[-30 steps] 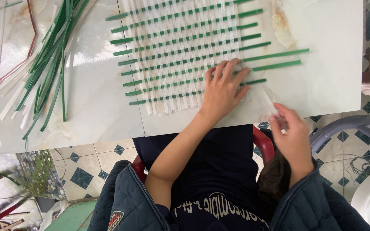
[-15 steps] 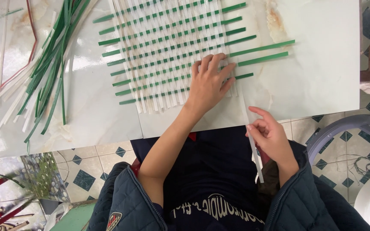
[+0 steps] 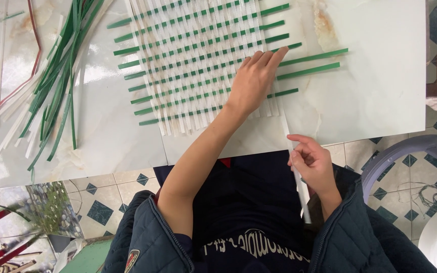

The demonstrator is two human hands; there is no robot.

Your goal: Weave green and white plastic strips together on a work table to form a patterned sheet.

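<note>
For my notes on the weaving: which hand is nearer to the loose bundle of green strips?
Left. The left hand lies flat on the woven mat, beside the bundle. The right hand holds a white strip farther away.

The tabletop (image 3: pixel 380 91) is a glossy, marble-look slab — pale, smooth and reflective, with rusty blotches near its far edge. On it lies a woven mat (image 3: pixel 193 60) of flat green and white strips that look like smooth, faintly shiny plastic, and left of the mat a loose bundle of strips (image 3: pixel 51 86) has the same sheen. The left hand (image 3: pixel 254 81) presses bare on the mat, the right hand (image 3: pixel 314 164) pinches a translucent white strip (image 3: pixel 299 187) off the table's near edge — both sleeves are matt, quilted cloth.
</note>
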